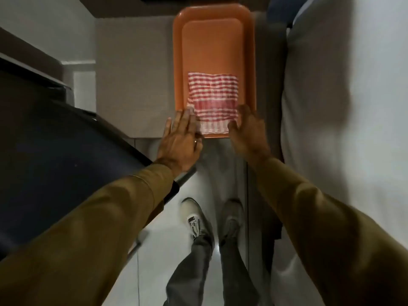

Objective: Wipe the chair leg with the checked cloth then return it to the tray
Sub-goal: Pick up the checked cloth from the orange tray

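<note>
A folded red-and-white checked cloth (213,100) lies flat in the near half of an orange tray (213,40). The tray rests on a grey-brown surface. My left hand (180,140) hovers at the tray's near left corner, fingers spread, its fingertips at the cloth's lower left edge. My right hand (249,133) is at the near right corner, fingers apart, beside the cloth's right edge. Neither hand grips the cloth. A dark chair (55,168) with a metal tube frame (185,176) curves in from the left, partly under my left sleeve. Its leg is mostly hidden.
The grey-brown surface (132,85) ends in an edge just below the tray. A white fabric-covered mass (342,107) fills the right side. Below are a pale tiled floor (159,217), my two shoes (194,217) and grey trouser legs.
</note>
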`<state>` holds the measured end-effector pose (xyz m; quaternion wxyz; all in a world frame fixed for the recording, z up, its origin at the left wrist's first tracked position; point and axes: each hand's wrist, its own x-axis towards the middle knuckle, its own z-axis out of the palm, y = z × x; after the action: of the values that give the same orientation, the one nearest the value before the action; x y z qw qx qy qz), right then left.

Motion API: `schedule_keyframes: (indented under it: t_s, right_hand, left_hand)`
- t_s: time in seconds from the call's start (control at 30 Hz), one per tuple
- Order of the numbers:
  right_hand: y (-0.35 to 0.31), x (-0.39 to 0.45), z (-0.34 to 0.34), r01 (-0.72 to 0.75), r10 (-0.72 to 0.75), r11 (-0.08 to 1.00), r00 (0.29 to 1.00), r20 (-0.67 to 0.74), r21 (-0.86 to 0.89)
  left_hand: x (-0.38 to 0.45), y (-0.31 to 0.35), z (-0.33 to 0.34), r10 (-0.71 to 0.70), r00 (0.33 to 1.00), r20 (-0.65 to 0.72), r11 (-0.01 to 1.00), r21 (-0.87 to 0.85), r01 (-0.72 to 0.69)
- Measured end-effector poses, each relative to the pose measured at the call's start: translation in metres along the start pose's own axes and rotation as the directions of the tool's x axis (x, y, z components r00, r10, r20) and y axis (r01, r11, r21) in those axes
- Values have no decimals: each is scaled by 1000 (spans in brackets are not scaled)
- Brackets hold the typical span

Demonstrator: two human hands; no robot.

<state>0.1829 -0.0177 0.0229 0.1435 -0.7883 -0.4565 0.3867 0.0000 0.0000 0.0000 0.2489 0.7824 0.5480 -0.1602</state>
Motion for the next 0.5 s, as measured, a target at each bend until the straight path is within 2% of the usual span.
schedule_keyframes:
  t_s: [0.07,0.17,0.33,0.4,0.5]
  right_hand:
    - [-4,23,8,-35,37,996,999,-24,76]
    - [-12,51,16,-176,172,978,984,38,113]
    - [-17,70,32,-307,307,952,951,30,11]
    - [-20,76,34,-365,364,927,931,26,83]
    - [-21,83,29,-458,466,815,882,68,354]
  left_hand:
    - [10,0,8,43,999,16,998,40,-44]
    - [19,0,19,90,995,51,993,76,-94]
    - [28,-5,23,84,992,92,994,66,-91]
    - [31,-6,24,92,991,93,993,61,-98]
    - [34,-9,22,102,989,106,993,55,-108]
